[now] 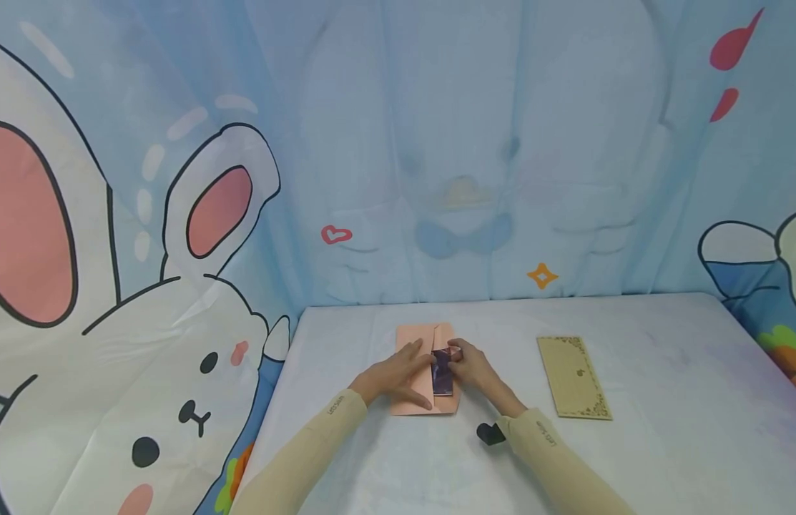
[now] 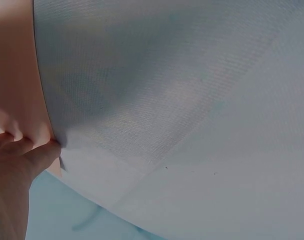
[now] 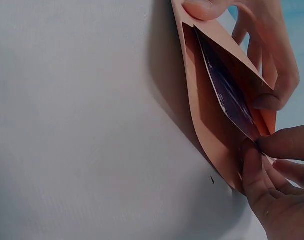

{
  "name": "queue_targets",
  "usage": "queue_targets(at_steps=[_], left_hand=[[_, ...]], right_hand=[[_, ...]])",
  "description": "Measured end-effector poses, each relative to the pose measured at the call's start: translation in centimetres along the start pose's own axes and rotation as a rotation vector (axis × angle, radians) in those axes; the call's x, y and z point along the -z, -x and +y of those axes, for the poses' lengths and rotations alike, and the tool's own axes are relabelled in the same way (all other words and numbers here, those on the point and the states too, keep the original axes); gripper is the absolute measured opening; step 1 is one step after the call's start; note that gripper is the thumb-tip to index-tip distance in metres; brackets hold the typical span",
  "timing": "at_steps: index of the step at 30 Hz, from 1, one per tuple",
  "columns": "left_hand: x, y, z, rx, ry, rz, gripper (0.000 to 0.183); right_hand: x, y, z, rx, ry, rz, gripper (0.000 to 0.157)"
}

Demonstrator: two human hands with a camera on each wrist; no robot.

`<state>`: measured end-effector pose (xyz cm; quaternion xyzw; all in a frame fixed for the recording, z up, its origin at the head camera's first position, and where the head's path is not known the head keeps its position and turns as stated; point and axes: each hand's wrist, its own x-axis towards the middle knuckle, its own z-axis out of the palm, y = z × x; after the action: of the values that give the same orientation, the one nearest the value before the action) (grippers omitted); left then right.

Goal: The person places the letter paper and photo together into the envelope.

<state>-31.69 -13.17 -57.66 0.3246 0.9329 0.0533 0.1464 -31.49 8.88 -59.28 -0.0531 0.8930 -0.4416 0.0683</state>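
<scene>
A peach paper envelope (image 1: 407, 403) lies on the white-covered table, its long opening facing right. My left hand (image 1: 391, 375) rests across it with fingers spread in the head view. From the right wrist, the left hand (image 3: 277, 45) has its thumb on the envelope's near end and a bent finger at the flap edge, and the opening gapes. Between thumb and fingers, my right hand (image 1: 475, 366) pinches the edge of a dark purple picture card (image 1: 442, 375). Part of that card (image 3: 227, 92) sits inside the gaping envelope. The left wrist view shows left fingers (image 2: 44, 152) at the envelope's edge.
To the right lies a tan card (image 1: 574, 379) with an ornate printed border. A small black object (image 1: 490, 433) shows beside the right sleeve. Behind the table (image 1: 668, 400) hangs a blue cartoon curtain (image 1: 462, 143).
</scene>
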Motion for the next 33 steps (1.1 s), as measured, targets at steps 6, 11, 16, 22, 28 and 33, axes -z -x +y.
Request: queue_targets(at_steps=[6,11,16,22,28,33], left_hand=[[0.3,0.1,0.1,-0.004,0.001,0.007,0.096],[0.6,0.3,0.1,-0.013,0.002,0.002,0.096],[0.5,0.3,0.1,-0.024,-0.007,0.005,0.098],[0.4,0.3,0.0,-0.035,-0.002,0.012,0.098],[0.4,0.4,0.0,-0.039,0.008,0.014,0.098],[0.4,0.4,0.0,-0.032,0.017,0.011,0.098]], right_hand=[[-0.4,-0.1,-0.4,-0.004,0.009,0.008,0.046],[-0.6,-0.2,-0.7,-0.019,0.026,-0.009,0.046],[-0.9,-0.1,-1.1,-0.011,0.024,-0.020,0.047],[-1.4,-0.1,-1.4,-0.002,-0.014,-0.008,0.044],[-2.0,-0.3,-1.6,-0.018,-0.012,0.007,0.036],[-2.3,-0.2,-1.9,-0.017,-0.003,0.014,0.036]])
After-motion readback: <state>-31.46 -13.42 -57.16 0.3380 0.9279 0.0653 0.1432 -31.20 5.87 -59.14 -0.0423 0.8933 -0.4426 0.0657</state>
